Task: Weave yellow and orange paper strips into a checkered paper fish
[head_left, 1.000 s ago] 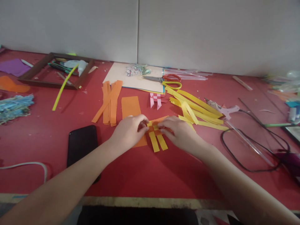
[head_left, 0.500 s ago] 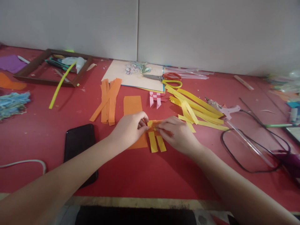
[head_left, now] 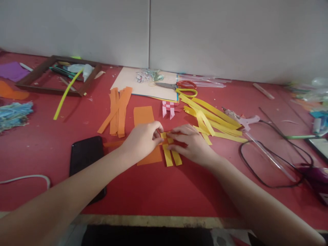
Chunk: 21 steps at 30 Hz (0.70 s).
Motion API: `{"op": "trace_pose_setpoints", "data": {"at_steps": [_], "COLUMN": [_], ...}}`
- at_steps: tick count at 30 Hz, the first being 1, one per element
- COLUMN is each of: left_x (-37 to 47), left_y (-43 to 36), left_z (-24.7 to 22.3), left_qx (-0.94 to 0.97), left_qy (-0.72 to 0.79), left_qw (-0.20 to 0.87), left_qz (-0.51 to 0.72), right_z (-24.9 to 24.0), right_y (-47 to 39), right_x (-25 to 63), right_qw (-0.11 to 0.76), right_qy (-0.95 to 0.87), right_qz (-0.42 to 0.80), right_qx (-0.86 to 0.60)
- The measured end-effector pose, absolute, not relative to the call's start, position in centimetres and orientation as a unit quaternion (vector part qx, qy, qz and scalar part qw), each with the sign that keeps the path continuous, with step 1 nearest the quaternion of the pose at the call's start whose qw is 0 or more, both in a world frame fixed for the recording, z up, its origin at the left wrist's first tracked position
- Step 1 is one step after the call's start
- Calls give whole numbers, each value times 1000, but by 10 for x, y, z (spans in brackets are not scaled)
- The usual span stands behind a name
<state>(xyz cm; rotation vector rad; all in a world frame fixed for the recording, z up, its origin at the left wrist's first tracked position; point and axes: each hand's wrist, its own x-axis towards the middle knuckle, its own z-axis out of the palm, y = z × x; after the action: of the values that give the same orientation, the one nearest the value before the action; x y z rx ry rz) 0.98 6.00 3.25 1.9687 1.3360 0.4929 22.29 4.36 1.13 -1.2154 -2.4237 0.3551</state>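
Two yellow paper strips [head_left: 168, 157] lie side by side on the red table, with orange paper woven across their upper part. At their left edge, my left hand [head_left: 146, 138] is closed in a pinch on an orange paper strip [head_left: 112, 144], whose end shows left of my forearm. My right hand [head_left: 191, 141] rests on the strips from the right, thumb and fingers stretched and apart. Under my left hand lies an orange paper rectangle [head_left: 143, 115]. Just beyond sits a small pink-and-white woven paper piece [head_left: 168, 106]. My fingers partly hide the weave.
Cut orange strips [head_left: 120, 112] lie behind my left hand, and yellow strips [head_left: 217, 118] beyond my right. Scissors [head_left: 176, 87] rest on cream paper [head_left: 123, 82]. A phone [head_left: 85, 155] is beside my left forearm. A glue gun [head_left: 246, 121] with a looping cord stands at right. A wooden frame [head_left: 43, 89] holds supplies.
The orange strip now sticks out left past my forearm, where it was not visible before. My right thumb and fingers have spread from a pinch over the yellow strips.
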Motion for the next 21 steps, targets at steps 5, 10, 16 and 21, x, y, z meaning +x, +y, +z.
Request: {"op": "trace_pose_setpoints", "data": {"at_steps": [5,10,16,21], "left_x": [9,10,10,10], "left_y": [61,61,63,64], "left_z": [32,30,29,32], "left_qx": [757,761,760,743], "left_qy": [516,515,519,537], "left_qw": [353,351,348,366], "left_qz": [187,182,178,158], "right_z": [15,17,18,18], "right_y": [50,54,54,56], "right_x": [229,234,232,233], "right_qw": [168,171,167,162], "right_qy": [-877,-883,-884,-886], "right_qz": [156,176,168,173], "right_qx": [-423,-400,-404,-398]}}
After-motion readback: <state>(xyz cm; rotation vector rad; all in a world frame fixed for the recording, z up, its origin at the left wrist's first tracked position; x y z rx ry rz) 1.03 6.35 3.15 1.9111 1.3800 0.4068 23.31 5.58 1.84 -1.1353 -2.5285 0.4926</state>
